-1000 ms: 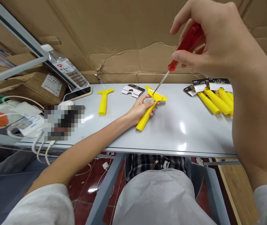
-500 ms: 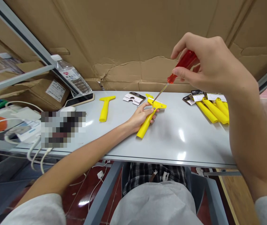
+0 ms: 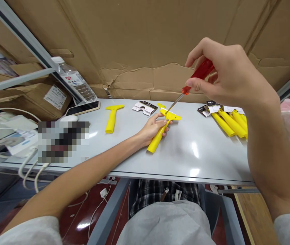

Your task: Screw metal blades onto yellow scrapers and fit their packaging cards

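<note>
My left hand point(image 3: 154, 128) is closed around the neck of a yellow scraper point(image 3: 157, 137), whose wide head points away from me. In my right hand point(image 3: 218, 71) is a screwdriver point(image 3: 200, 73) with a red see-through handle, gripped between thumb and fingers. Its metal shaft slants down to the left, and the tip meets the scraper's head. A yellow piece point(image 3: 161, 105) shows just behind that head. Further left a second yellow scraper point(image 3: 111, 119) lies on the table. A black-and-white card point(image 3: 144, 108) with a cut-out lies between the two scrapers.
Several yellow handles point(image 3: 227, 122) with printed cards lie at the right on the grey table point(image 3: 180, 160). At the left are a phone point(image 3: 83, 108), a plastic bottle point(image 3: 74, 80), a cardboard box point(image 3: 30, 92) and white cables point(image 3: 29, 163). A cardboard wall point(image 3: 134, 41) stands behind.
The view has shifted slightly. Both hands keep their holds on the scraper and the screwdriver, and the tip stays at the scraper's head. The screwdriver's handle looks slightly turned.
</note>
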Motion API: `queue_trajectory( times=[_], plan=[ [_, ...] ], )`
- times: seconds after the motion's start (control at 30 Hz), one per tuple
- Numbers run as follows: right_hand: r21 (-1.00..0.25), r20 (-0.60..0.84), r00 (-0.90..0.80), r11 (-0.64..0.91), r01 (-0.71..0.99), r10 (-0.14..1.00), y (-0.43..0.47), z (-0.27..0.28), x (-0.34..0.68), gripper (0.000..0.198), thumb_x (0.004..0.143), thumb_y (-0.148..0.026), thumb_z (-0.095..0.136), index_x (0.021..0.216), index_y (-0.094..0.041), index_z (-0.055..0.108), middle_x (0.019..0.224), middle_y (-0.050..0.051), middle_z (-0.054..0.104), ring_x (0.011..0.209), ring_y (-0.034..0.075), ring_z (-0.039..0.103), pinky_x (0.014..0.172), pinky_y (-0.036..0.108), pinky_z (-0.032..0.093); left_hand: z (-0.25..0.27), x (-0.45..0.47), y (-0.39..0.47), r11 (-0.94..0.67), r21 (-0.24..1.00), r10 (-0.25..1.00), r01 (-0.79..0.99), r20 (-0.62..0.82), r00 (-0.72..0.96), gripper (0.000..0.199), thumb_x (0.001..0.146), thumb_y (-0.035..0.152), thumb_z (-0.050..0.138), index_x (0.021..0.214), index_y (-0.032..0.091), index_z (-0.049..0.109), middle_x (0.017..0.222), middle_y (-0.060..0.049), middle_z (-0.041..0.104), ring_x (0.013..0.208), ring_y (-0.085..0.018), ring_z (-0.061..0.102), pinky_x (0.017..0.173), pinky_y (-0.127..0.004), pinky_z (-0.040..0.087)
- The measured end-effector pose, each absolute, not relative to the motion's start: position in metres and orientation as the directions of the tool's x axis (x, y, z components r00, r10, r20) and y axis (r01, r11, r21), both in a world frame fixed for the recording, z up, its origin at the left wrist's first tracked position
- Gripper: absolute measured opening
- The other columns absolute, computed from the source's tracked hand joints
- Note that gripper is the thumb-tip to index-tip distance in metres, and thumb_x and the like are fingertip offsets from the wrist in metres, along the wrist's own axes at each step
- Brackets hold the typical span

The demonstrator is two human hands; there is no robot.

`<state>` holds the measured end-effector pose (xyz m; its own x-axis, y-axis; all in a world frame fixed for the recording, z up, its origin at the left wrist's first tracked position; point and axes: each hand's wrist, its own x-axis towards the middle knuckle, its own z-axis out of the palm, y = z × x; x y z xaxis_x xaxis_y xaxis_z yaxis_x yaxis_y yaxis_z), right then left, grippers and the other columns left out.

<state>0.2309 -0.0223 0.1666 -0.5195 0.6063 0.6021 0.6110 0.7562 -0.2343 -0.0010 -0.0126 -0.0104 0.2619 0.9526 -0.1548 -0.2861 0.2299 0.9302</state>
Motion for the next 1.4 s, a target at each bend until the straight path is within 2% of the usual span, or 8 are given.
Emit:
queue_trajectory(
  times=[0.17, 0.27, 0.4, 0.57, 0.77, 1.0, 1.27, 1.4],
  plan=[
    [-0.194, 0.594, -0.538, 0.755, 0.626, 0.598, -0.020, 0.166, 0.236, 0.036, 0.085, -0.018, 0.072, 0.118, -0.027, 0.061, 0.094, -0.005, 0.073, 0.084, 0.013, 0.070, 0.069, 0.028, 0.052, -0.013, -0.002, -0.012, 0.220, 0.927, 0.955, -0.304, -0.140, 0.263, 0.028, 0.092, 0.016, 0.076, 0.113, 0.021, 0.059, 0.107, -0.012, 0.077, 0.066, -0.012, 0.063, 0.052, -0.022, 0.044],
    [-0.223, 0.559, -0.585, 0.786, 0.577, 0.588, -0.021, 0.167, 0.237, 0.040, 0.084, -0.013, 0.070, 0.120, -0.027, 0.059, 0.102, -0.004, 0.071, 0.091, 0.012, 0.072, 0.068, 0.026, 0.054, -0.012, -0.002, -0.012, 0.225, 0.929, 0.955, -0.294, -0.150, 0.257, 0.029, 0.092, 0.014, 0.075, 0.115, 0.020, 0.059, 0.108, -0.012, 0.077, 0.066, -0.012, 0.063, 0.052, -0.022, 0.045],
    [-0.246, 0.540, -0.609, 0.801, 0.546, 0.581, -0.023, 0.168, 0.236, 0.039, 0.086, -0.011, 0.070, 0.121, -0.027, 0.062, 0.100, -0.005, 0.073, 0.090, 0.010, 0.074, 0.066, 0.022, 0.054, -0.014, -0.002, -0.011, 0.223, 0.932, 0.955, -0.285, -0.151, 0.253, 0.030, 0.093, 0.013, 0.073, 0.118, 0.020, 0.059, 0.110, -0.013, 0.077, 0.066, -0.011, 0.064, 0.052, -0.022, 0.046],
    [-0.248, 0.562, -0.573, 0.783, 0.570, 0.596, -0.022, 0.169, 0.234, 0.035, 0.087, -0.020, 0.079, 0.118, -0.028, 0.065, 0.093, -0.006, 0.076, 0.083, 0.011, 0.072, 0.070, 0.025, 0.055, -0.014, -0.002, -0.011, 0.218, 0.932, 0.956, -0.289, -0.146, 0.253, 0.028, 0.094, 0.013, 0.071, 0.118, 0.020, 0.059, 0.109, -0.012, 0.076, 0.065, -0.011, 0.063, 0.052, -0.022, 0.045],
    [-0.157, 0.640, -0.485, 0.719, 0.677, 0.597, -0.017, 0.167, 0.235, 0.026, 0.089, -0.033, 0.081, 0.109, -0.025, 0.066, 0.082, -0.004, 0.072, 0.070, 0.011, 0.064, 0.069, 0.029, 0.047, -0.011, 0.000, -0.014, 0.226, 0.925, 0.958, -0.305, -0.155, 0.239, 0.027, 0.094, 0.014, 0.072, 0.116, 0.021, 0.058, 0.108, -0.011, 0.076, 0.065, -0.010, 0.062, 0.053, -0.022, 0.045],
    [-0.195, 0.606, -0.575, 0.803, 0.563, 0.550, -0.019, 0.167, 0.238, 0.043, 0.084, -0.015, 0.073, 0.122, -0.030, 0.058, 0.103, -0.002, 0.068, 0.093, 0.012, 0.070, 0.065, 0.025, 0.053, -0.014, -0.002, -0.012, 0.209, 0.934, 0.957, -0.288, -0.135, 0.256, 0.028, 0.094, 0.017, 0.074, 0.116, 0.021, 0.057, 0.110, -0.011, 0.076, 0.066, -0.011, 0.062, 0.052, -0.022, 0.044],
    [-0.188, 0.655, -0.523, 0.788, 0.587, 0.545, -0.013, 0.165, 0.233, 0.021, 0.089, -0.025, 0.077, 0.104, -0.026, 0.063, 0.084, -0.003, 0.071, 0.077, 0.013, 0.070, 0.066, 0.029, 0.054, -0.011, -0.001, -0.015, 0.219, 0.931, 0.955, -0.293, -0.143, 0.259, 0.029, 0.093, 0.016, 0.075, 0.115, 0.021, 0.057, 0.106, -0.011, 0.077, 0.067, -0.012, 0.062, 0.053, -0.022, 0.043],
    [-0.162, 0.618, -0.576, 0.803, 0.573, 0.536, -0.016, 0.165, 0.235, 0.028, 0.088, -0.020, 0.074, 0.112, -0.027, 0.062, 0.106, -0.001, 0.072, 0.088, 0.012, 0.071, 0.066, 0.026, 0.056, -0.010, -0.001, -0.015, 0.220, 0.935, 0.957, -0.279, -0.152, 0.249, 0.027, 0.094, 0.015, 0.073, 0.115, 0.021, 0.058, 0.109, -0.012, 0.077, 0.066, -0.011, 0.062, 0.052, -0.022, 0.044]
  ],
)
